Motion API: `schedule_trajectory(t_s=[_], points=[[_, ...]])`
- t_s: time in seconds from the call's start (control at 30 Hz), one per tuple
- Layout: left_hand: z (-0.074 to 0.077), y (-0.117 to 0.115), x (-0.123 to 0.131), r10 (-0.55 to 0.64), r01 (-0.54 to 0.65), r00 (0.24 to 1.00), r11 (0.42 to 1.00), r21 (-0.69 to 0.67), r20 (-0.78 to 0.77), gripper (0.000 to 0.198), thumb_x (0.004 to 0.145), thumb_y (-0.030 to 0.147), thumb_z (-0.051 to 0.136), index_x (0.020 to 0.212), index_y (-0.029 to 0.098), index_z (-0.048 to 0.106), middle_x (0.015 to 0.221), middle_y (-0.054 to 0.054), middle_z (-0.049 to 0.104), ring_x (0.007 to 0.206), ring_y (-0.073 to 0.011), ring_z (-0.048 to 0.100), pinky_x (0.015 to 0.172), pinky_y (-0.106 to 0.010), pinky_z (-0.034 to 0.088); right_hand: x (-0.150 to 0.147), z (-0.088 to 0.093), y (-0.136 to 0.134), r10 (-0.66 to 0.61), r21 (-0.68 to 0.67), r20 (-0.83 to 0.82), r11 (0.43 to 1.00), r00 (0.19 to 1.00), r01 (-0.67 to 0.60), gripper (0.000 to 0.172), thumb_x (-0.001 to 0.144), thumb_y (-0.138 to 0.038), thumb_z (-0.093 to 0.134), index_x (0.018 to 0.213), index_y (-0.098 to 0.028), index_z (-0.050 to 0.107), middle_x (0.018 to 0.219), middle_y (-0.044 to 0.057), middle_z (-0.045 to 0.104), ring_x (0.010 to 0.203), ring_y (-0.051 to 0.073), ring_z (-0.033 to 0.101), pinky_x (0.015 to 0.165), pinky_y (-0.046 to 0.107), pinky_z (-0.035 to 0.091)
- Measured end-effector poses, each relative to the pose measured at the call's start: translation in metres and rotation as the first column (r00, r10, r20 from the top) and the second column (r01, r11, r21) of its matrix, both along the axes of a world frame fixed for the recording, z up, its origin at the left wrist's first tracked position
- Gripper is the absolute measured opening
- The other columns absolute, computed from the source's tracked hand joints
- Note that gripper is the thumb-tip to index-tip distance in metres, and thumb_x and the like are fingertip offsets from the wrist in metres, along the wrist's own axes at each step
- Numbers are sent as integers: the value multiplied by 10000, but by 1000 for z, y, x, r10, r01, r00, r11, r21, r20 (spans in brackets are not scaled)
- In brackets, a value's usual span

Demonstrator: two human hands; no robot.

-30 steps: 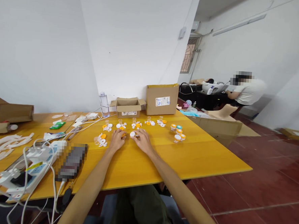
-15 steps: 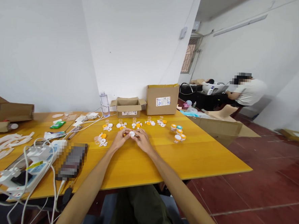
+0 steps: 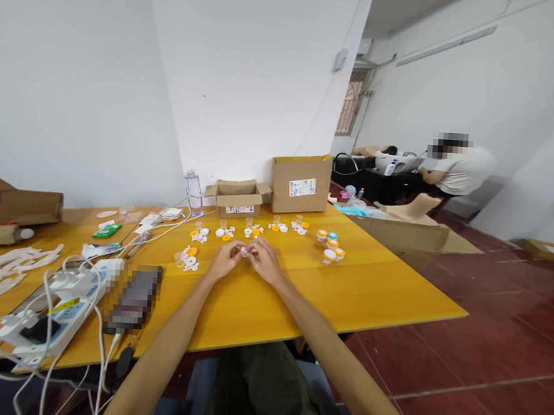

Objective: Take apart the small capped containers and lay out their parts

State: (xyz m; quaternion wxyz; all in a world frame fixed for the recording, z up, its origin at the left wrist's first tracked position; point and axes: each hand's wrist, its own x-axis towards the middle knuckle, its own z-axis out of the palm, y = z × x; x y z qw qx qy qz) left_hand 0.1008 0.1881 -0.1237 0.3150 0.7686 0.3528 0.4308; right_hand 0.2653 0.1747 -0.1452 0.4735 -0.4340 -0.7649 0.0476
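Over the middle of the wooden table (image 3: 271,304), my left hand (image 3: 225,259) and my right hand (image 3: 263,260) meet with fingers pinched on a small white plastic part (image 3: 243,251). Fingertips cover much of it, so its exact kind does not show. Just beyond my hands, small groups of white and orange plastic pieces (image 3: 257,232) lie in a row with little clear cups (image 3: 249,222). One more such group (image 3: 190,260) lies to the left of my left hand. Right of my hands stand several small capped cups (image 3: 329,256) with orange, white and blue tops.
An open cardboard box (image 3: 240,199), a closed carton (image 3: 301,185) and a clear bottle (image 3: 193,193) stand along the wall. At left lie a power strip (image 3: 71,311) with tangled white cables, a phone (image 3: 135,299) and a green packet (image 3: 106,231). A person (image 3: 462,165) sits far right.
The white part has turned between my fingers, from showing its round face to a narrower side. Both hands stay in nearly the same place.
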Motion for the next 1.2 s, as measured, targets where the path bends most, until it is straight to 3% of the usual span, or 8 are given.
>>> schedule_trajectory(t_s=[0.6,1.2], points=[[-6,2,0,-25,25,999,999,-21,-30,182,833,271,607,960,182,702,850,-41,719,734,-163,632,736,-290,517,2,-6,6,0,-36,-12,999,1000,0,179,801,-66,594,739,-232,621,936,50,631,945,219,584,861,369,487],[-7,6,-3,76,-76,996,997,1,-39,189,828,318,618,947,200,706,854,-36,721,770,-178,639,773,-309,521,4,-7,6,-15,-43,-10,999,1000,14,138,839,-131,564,778,-240,624,979,58,622,986,232,572,898,396,471]])
